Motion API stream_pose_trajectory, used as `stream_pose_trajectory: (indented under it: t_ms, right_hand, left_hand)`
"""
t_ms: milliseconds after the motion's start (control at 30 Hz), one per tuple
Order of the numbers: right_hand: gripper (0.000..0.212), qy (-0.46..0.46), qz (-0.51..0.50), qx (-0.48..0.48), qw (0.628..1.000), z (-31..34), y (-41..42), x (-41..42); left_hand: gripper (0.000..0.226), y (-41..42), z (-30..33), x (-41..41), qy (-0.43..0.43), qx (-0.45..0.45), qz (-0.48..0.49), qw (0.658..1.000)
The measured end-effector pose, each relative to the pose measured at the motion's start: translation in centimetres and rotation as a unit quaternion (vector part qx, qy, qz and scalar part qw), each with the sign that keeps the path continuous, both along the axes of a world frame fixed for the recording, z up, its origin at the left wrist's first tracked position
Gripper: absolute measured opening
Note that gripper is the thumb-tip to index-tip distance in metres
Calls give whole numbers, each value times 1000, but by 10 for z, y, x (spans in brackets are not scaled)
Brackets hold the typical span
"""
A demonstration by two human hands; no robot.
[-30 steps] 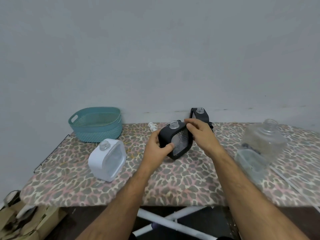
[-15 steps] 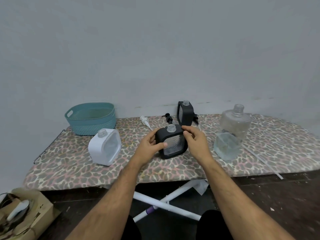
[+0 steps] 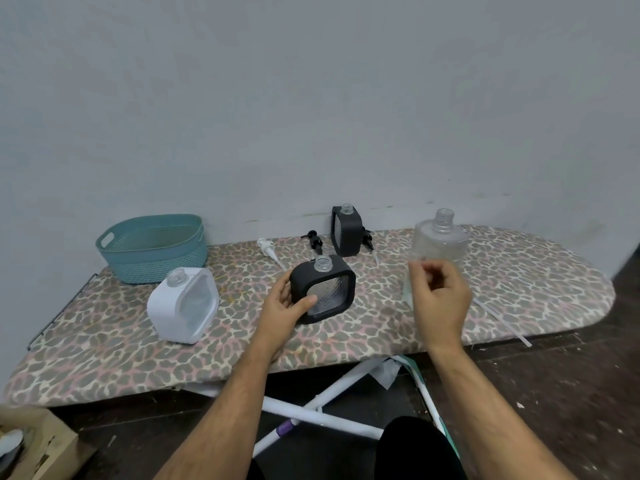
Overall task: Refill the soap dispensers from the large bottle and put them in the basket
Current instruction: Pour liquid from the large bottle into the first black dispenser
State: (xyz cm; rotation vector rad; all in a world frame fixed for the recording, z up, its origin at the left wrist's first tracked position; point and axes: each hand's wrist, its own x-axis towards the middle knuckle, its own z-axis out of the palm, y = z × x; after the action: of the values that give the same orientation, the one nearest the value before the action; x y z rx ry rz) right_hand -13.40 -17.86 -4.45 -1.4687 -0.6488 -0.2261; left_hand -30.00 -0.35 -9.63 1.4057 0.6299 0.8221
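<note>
Your left hand [image 3: 282,306] is gripping the black dispenser [image 3: 322,288] upright on the ironing board [image 3: 519,271], while your right hand [image 3: 438,299] is hovering, loosely curled and empty, by the large bottle [image 3: 439,241]. Both necks are standing uncapped, so a clumsy grab is risking a tip-over and spill.

right hand [image 3: 439,299] | off black dispenser [image 3: 323,289] | moved toward large bottle [image 3: 439,242]

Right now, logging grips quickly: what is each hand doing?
Left hand: holding the near black dispenser.
Right hand: loosely curled, holding nothing.
</note>
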Motion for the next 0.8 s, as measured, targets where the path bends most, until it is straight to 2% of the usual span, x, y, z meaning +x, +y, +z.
stream_pose_trajectory:
  t_ms: [100,200,300,400,467,567,667,800]
  right_hand:
    - [27,26,-84,20,996,0,-16,18]
    - [49,62,-118,-17,991,-10,-19,34]
    - [80,77,-79,-93,989,-23,-15,45]
    - [98,129,7,-127,983,-29,-9,48]
    - [99,139,31,-133,981,-33,-5,50]
    - [85,128,26,-128,983,-33,0,50]
    - [74,127,21,-115,985,-29,1,48]
    - [67,94,63,-143,983,-24,0,47]
  left_hand:
    - [70,-1,-1,2,4,2,-1,1000]
    - [73,-1,-2,1,8,3,1,1000]
    - [74,-4,-2,0,3,11,0,1000]
    - [66,-8,0,-2,-4,14,11,1000]
    - [54,-10,1,-2,-10,23,24,999]
    - [49,-12,2,-3,-16,36,45,998]
    - [60,-13,1,-4,-15,40,63,997]
    - [71,-13,-1,-4,-5,41,92,995]
